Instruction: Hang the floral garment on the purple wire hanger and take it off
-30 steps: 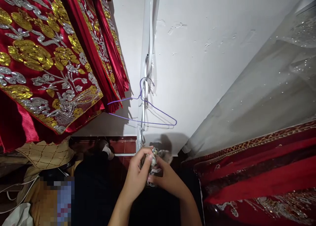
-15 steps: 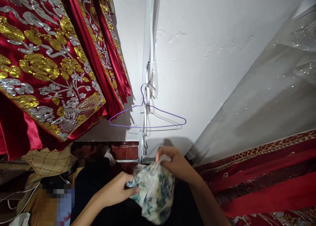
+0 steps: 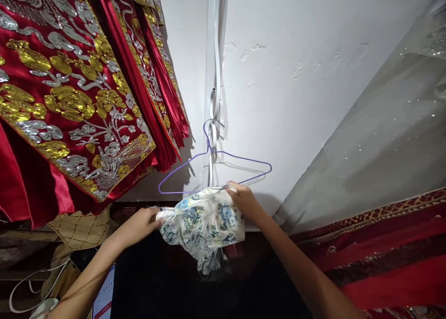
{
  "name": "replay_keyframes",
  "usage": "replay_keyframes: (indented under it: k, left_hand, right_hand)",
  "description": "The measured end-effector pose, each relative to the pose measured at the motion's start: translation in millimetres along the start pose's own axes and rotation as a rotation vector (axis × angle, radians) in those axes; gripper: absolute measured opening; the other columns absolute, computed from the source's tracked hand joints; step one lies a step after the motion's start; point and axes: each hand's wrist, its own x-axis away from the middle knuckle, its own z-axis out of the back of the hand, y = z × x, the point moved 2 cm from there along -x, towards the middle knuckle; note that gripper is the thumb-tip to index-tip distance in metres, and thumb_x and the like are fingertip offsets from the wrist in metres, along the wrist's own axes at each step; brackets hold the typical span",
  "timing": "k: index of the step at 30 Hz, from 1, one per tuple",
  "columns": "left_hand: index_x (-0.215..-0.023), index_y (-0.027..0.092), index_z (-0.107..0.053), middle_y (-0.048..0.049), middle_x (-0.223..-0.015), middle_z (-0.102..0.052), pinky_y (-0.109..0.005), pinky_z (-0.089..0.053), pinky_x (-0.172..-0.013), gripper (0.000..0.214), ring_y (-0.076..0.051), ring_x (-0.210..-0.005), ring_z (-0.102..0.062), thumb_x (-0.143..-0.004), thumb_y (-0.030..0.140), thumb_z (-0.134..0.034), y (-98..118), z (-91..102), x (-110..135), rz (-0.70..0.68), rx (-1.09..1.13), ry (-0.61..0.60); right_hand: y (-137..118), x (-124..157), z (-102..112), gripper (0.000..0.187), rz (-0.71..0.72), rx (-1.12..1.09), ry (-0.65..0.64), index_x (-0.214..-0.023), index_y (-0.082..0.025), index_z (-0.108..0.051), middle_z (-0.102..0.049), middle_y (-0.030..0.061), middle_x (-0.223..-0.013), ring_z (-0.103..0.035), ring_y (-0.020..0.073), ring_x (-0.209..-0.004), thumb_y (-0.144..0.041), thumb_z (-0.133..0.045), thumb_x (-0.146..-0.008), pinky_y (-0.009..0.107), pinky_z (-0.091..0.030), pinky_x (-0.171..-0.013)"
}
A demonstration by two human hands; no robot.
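Note:
A white cloth with a blue flower print [image 3: 205,221] is stretched between my two hands, its lower part hanging down in a bunch. My left hand [image 3: 141,221] pinches its left edge. My right hand [image 3: 242,199] grips its right top corner, just under the bottom wire of a purple wire hanger [image 3: 223,168]. The hanger hangs on a white cord or pipe [image 3: 213,91] running down the white wall.
Red satin garments with gold and silver embroidery [image 3: 69,105] hang at the upper left. A sheer glittery fabric [image 3: 376,133] and more red embroidered cloth [image 3: 390,249] fill the right. Below lie a beige quilted item [image 3: 81,228], white cables [image 3: 21,291] and dark floor.
The bunched cloth has been pulled open and lifted up toward the hanger. My hands have moved apart, the left going left, the right rising to the hanger's bottom wire.

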Motion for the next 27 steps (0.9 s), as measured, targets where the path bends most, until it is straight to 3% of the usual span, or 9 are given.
replay_keyframes:
  k: [4,8,11,14,16,21,27]
  left_hand:
    - [-0.098,0.022,-0.057,-0.0032,-0.085,-0.068,-0.028,-0.042,-0.070,0.021,-0.021,-0.075,-0.063,-0.090,0.039,-0.048,16,24.7,-8,-0.048,0.025,0.263]
    - [-0.093,0.023,-0.048,0.0006,-0.084,-0.063,-0.026,-0.040,-0.069,0.010,-0.017,-0.069,-0.057,-0.090,0.031,-0.044,26,44.5,-20,-0.117,0.020,0.358]
    - [-0.091,0.023,-0.049,0.0002,-0.078,-0.061,-0.027,-0.039,-0.067,0.010,-0.019,-0.069,-0.057,-0.088,0.031,-0.043,15,43.3,-36,-0.036,-0.028,0.310]
    - [-0.086,0.021,-0.053,-0.0026,-0.077,-0.063,-0.028,-0.039,-0.065,0.016,-0.022,-0.073,-0.061,-0.082,0.036,-0.051,1,29.5,-49,0.107,-0.031,0.080]
    - [-0.088,0.020,-0.057,-0.0043,-0.082,-0.066,-0.030,-0.042,-0.069,0.020,-0.024,-0.079,-0.063,-0.080,0.037,-0.051,-1,23.0,-53,0.101,0.006,-0.005]
    - [-0.092,0.022,-0.059,-0.0040,-0.092,-0.067,-0.030,-0.044,-0.078,0.018,-0.023,-0.087,-0.061,-0.077,0.029,-0.051,17,34.9,-43,-0.077,0.038,0.205]
    - [-0.077,0.021,-0.051,0.0007,-0.074,-0.060,-0.026,-0.039,-0.066,0.007,-0.017,-0.068,-0.053,-0.079,0.028,-0.053,21,45.1,-8,-0.090,-0.061,0.329]
  right_hand:
    - [5,11,17,0.042,-0.017,0.090,0.007,-0.062,-0.022,-0.030,-0.038,-0.0040,-0.057,-0.037,0.0135,-0.056,-0.045,-0.048,-0.092,0.027,-0.030,-0.056]
    - [-5,14,16,0.041,0.012,0.069,-0.085,-0.061,-0.022,-0.029,-0.036,-0.0042,-0.056,-0.037,0.0130,-0.054,-0.041,-0.047,-0.092,0.027,-0.028,-0.055]
    - [-10,18,13,0.036,0.016,0.079,-0.078,-0.063,-0.022,-0.033,-0.039,-0.0040,-0.057,-0.039,0.0133,-0.055,-0.038,-0.047,-0.092,0.027,-0.029,-0.056]
    - [-9,23,11,0.031,0.004,0.094,-0.031,-0.066,-0.022,-0.040,-0.043,-0.0036,-0.058,-0.042,0.0144,-0.056,-0.039,-0.047,-0.091,0.027,-0.030,-0.056]
    - [-6,26,10,0.027,-0.003,0.074,-0.040,-0.071,-0.022,-0.047,-0.046,-0.0032,-0.058,-0.045,0.0155,-0.057,-0.039,-0.045,-0.092,0.027,-0.032,-0.056]
    - [-3,28,10,0.027,-0.024,0.081,-0.067,-0.075,-0.023,-0.050,-0.047,-0.0029,-0.057,-0.047,0.0169,-0.056,-0.041,-0.043,-0.093,0.027,-0.034,-0.056]
    - [-6,25,12,0.031,-0.046,0.155,-0.045,-0.070,-0.023,-0.042,-0.049,-0.0022,-0.058,-0.047,0.0169,-0.057,-0.044,-0.047,-0.091,0.028,-0.033,-0.058]
